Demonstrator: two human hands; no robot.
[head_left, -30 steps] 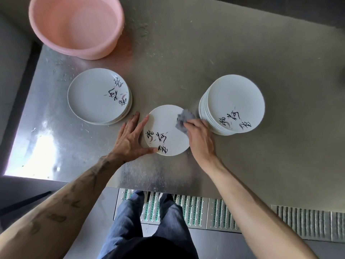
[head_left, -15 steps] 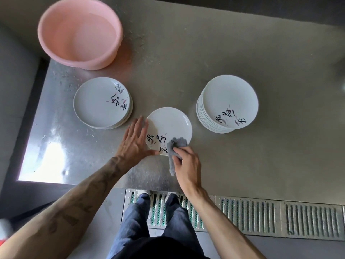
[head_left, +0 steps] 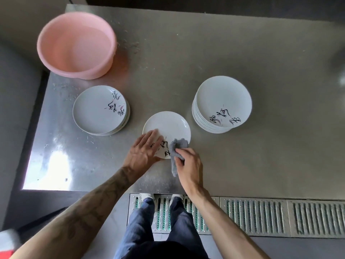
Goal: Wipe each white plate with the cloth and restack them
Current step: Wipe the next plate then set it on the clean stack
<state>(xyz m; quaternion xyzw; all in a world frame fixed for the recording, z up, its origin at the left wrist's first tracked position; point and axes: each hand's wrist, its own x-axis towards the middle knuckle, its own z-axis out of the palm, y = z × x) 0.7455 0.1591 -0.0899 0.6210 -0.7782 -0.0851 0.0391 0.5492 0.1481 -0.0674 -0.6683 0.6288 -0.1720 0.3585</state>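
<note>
resting flat on the single plate (head_left: 168, 126), the left hand (head_left: 143, 150) has its fingers straight and close together over the near-left rim. that plate sits on the steel table (head_left: 205, 53), near the front edge, in the middle. the right hand (head_left: 190, 163) pinches the grey cloth (head_left: 177, 146), fingers curled round it. the cloth is bunched on the plate's near-right edge by the black lettering, with a tail trailing onto the table. the low stack (head_left: 99, 109) of plates lies to the left, apart from it. the taller stack (head_left: 223, 101) stands to the right, near but not touching. a pink basin (head_left: 76, 45) sits at the far left corner, and a floor grate (head_left: 261, 215) runs below the table edge.
</note>
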